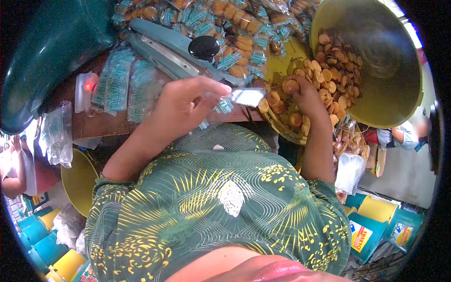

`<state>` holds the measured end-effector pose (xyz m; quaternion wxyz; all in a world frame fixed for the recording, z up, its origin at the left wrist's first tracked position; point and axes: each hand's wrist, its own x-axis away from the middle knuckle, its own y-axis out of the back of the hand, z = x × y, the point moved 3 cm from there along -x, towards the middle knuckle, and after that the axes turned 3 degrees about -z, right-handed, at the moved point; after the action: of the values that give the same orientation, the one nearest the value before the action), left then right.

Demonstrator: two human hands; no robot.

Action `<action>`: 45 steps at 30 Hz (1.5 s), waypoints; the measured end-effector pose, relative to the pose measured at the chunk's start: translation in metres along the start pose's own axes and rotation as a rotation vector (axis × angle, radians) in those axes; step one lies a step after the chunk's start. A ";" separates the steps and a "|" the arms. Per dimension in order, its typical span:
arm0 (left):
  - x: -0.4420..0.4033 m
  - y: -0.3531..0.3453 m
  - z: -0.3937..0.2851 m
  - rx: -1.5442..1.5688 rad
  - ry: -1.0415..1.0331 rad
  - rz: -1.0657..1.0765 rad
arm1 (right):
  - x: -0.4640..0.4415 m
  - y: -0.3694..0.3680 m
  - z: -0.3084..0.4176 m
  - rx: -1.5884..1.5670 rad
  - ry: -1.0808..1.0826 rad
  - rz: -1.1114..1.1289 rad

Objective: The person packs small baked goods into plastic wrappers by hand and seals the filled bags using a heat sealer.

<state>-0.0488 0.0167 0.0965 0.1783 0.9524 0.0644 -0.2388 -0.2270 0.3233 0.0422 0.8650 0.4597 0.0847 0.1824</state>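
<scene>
My left hand (185,101) is closed in a pinch on a small clear plastic bag (224,106) with teal print. A bright white patch stands out at its fingertips; I cannot make out whether it belongs to the bag. Round golden biscuits (336,75) spill from a tilted yellow tub (385,56) onto a yellow tray (282,127). Over that pile, my right hand (307,96) grips a round biscuit (291,86) between thumb and fingers. Ahead of my left hand lies a blue-grey bag sealer (164,44) with a black knob (204,47).
Filled biscuit packets (235,26) cover the far side. Flat printed bags (117,80) lie left on the brown table (89,124), near a red light (90,84). A dark green glossy object (56,51) fills the upper left. Teal buckets (369,232) stand lower right; other people appear at both sides.
</scene>
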 end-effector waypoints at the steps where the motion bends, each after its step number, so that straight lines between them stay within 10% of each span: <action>1: 0.000 -0.006 0.005 0.061 0.007 0.060 | 0.000 0.000 -0.001 0.054 0.014 -0.003; 12: -0.003 -0.026 0.028 -0.287 0.054 0.272 | 0.034 0.023 0.037 -0.197 0.026 -0.111; 20: -0.014 -0.046 0.021 -0.183 0.025 0.290 | 0.037 0.011 0.113 -0.361 0.517 0.001; 26: -0.002 -0.068 0.045 0.623 0.644 0.495 | 0.022 -0.013 0.127 -0.371 0.534 0.088; 31: -0.028 -0.064 0.037 0.245 0.274 0.330 | 0.028 -0.007 0.147 -0.171 0.788 -0.207; 38: -0.028 -0.087 0.040 0.884 0.516 0.532 | 0.033 0.030 0.134 -0.166 0.642 -0.408; 45: -0.016 -0.083 0.052 0.957 0.644 0.432 | 0.053 -0.003 0.037 0.158 0.168 0.125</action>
<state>-0.1023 0.0737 0.0361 -0.2529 0.9426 -0.1938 0.0999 -0.1659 0.3147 0.0616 0.8028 0.5140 0.1420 0.2667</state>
